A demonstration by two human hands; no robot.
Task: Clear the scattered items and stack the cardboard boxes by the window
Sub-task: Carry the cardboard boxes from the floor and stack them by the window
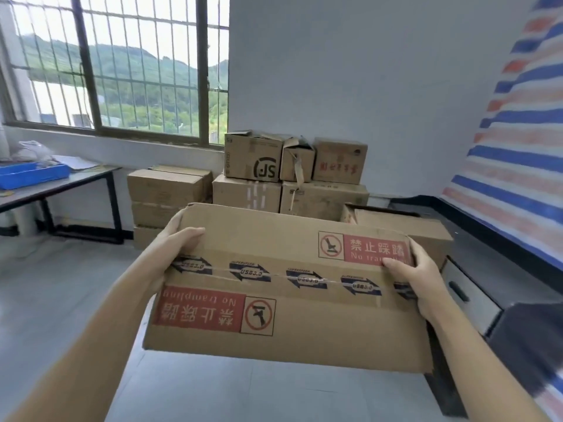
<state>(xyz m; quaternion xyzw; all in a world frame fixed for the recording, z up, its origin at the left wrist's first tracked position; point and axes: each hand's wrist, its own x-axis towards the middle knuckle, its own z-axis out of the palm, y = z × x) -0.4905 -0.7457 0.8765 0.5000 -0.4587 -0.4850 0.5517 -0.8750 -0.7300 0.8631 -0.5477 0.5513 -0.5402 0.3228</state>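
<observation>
Up front, held off the floor at mid-frame: a flat, rectangular cardboard box [286,287] of brown corrugated board, its top seam sealed with clear tape printed with blue "USB3.0" arrows, plus red "No trampling" labels at two opposite corners. Left hand [176,248] clamped on the box's left end, thumb lying over the top face, fingers wrapped out of sight around the edge. Right hand [417,275] gripping the right end likewise, thumb pressed on the red label, fingers curled over the side. Behind, against the pale wall beside the barred window [122,65], a stack of cardboard boxes [292,178]: larger cartons below, three smaller ones on top, among them a box with a black "SF" logo [253,156] and one with torn, loose flaps. Further left, a lower pile of flat cartons [167,190], edges squared. At far left, a dark metal-framed table [61,184] carrying a shallow blue plastic tray [30,175]; contents of the tray not discernible. At right, a woven tarp [524,132] in blue, orange and white stripes.
</observation>
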